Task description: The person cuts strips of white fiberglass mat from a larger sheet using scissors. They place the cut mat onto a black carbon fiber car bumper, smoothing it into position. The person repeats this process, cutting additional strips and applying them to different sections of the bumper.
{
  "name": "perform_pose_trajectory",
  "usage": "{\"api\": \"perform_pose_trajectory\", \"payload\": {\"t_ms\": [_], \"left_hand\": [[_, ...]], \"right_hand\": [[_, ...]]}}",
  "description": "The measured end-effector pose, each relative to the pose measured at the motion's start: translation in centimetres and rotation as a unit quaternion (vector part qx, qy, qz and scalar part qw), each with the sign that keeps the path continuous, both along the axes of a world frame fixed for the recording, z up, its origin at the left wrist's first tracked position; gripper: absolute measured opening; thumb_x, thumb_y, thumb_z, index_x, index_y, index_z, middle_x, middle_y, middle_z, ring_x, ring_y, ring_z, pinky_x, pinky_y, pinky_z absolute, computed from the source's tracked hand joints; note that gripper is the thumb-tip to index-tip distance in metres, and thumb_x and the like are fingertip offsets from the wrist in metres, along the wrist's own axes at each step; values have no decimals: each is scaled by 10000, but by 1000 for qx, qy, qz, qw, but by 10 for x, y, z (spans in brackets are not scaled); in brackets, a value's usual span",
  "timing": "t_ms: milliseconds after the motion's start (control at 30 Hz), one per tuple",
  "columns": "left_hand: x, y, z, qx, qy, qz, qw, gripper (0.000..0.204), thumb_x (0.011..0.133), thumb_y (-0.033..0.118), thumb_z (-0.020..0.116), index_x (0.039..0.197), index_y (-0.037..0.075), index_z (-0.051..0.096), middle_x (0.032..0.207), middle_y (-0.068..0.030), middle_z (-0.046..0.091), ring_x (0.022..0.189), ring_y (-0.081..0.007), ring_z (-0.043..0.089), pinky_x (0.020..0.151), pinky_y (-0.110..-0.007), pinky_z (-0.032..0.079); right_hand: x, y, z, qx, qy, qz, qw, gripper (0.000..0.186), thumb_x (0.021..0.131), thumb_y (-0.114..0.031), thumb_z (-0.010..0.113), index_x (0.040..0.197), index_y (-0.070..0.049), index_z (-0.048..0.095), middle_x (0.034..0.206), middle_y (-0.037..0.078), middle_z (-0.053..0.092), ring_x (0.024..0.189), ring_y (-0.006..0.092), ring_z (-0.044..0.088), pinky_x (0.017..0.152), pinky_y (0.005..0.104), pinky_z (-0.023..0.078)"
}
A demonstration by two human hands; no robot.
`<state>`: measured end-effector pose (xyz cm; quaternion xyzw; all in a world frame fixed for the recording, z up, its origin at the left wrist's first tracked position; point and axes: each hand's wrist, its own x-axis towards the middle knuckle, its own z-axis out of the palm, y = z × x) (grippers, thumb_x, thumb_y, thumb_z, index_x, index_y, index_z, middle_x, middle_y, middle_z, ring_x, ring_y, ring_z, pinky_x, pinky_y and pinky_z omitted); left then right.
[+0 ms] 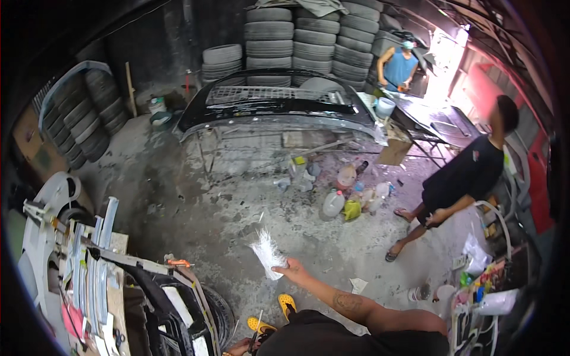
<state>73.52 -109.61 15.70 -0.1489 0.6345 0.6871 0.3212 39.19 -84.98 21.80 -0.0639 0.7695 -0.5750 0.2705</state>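
Note:
My right hand (289,269) is stretched out over the floor, its thumb and fingers closed on the lower edge of a white, frayed piece of fibreglass mat (268,252). Loose strands stick out from the mat's far end. Low at the bottom edge, my left hand (240,347) is partly cut off by the frame. Its fingers are closed round a slim dark tool (256,339) with a thin light tip pointing away from me; its exact kind is unclear. My yellow clogs (287,304) show between the two hands.
A black car panel (279,107) lies on a stand ahead, before stacked tyres (269,47). Jugs and bottles (333,203) stand on the floor. A person in black (466,172) is at right; another in blue (399,68) is behind a table. Car bumpers (172,296) crowd the left.

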Motion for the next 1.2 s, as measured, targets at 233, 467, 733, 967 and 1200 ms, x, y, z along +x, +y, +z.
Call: {"api": "perform_pose_trajectory", "payload": {"t_ms": [233,467,733,967,1200], "left_hand": [[60,-95,-99,-181,-11,142,973,253,817,179,655,1005,9,642,834,-95,643,725,-154,593,616,-354,492],[81,-133,-110,-186,5,283,941,256,818,117,648,1027,-20,595,921,-125,631,726,-213,587,641,-341,493],[56,-129,-150,-243,99,224,939,279,808,89,624,1055,-12,542,880,-75,596,749,-137,542,623,-310,456],[-80,-103,-46,-324,87,144,931,261,785,133,680,959,-29,573,774,-128,630,721,-194,609,657,-317,479],[-182,-95,-56,-370,169,182,895,304,701,165,810,783,18,556,620,-57,563,581,-161,512,583,-312,448]], "right_hand": [[27,12,75,-20,52,-100,993,388,802,-309,755,1034,-19,644,857,-6,632,783,109,550,705,285,449],[55,51,51,6,109,-151,982,378,798,-248,768,1062,-13,634,925,30,661,853,136,574,788,296,455],[26,88,19,39,92,-182,978,310,787,-176,760,1028,-15,647,934,37,680,877,144,595,805,295,463],[-44,100,26,143,134,-152,969,317,755,-206,777,956,6,658,873,76,683,790,176,603,755,329,475],[-129,104,-16,134,128,-101,978,363,780,-312,779,958,-21,655,861,139,676,795,219,628,757,364,488]]}}
